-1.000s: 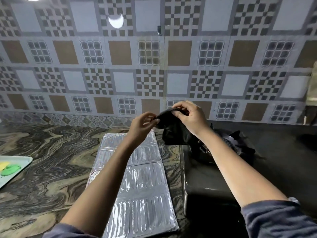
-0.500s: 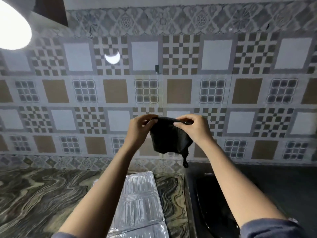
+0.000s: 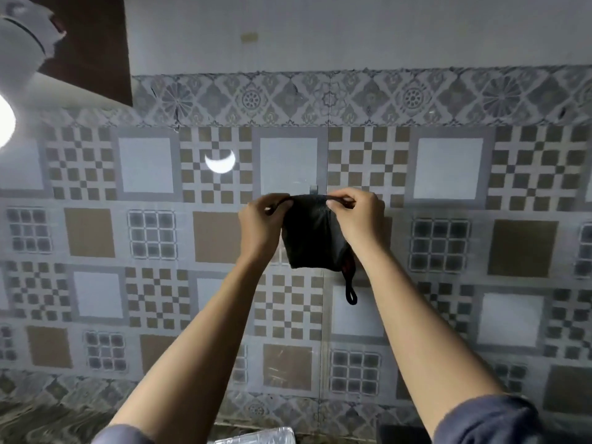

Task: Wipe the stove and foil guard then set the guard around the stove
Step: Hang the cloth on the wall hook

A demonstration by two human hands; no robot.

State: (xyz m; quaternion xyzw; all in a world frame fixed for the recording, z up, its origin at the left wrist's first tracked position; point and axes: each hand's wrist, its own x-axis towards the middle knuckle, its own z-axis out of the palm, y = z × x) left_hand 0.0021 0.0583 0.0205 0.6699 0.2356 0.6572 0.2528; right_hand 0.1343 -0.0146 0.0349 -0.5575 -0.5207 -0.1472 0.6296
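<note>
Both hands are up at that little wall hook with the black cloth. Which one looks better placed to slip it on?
Probably the right hand. It pinches the black cloth's top edge almost directly under the hook, while the left hand holds the edge farther from it and mostly steadies.

Head view, close, facing tiled wall [image 3: 448,238] ahead.

Black cloth [image 3: 312,238] spans between hands; tiled wall [image 3: 448,251] behind.
</note>
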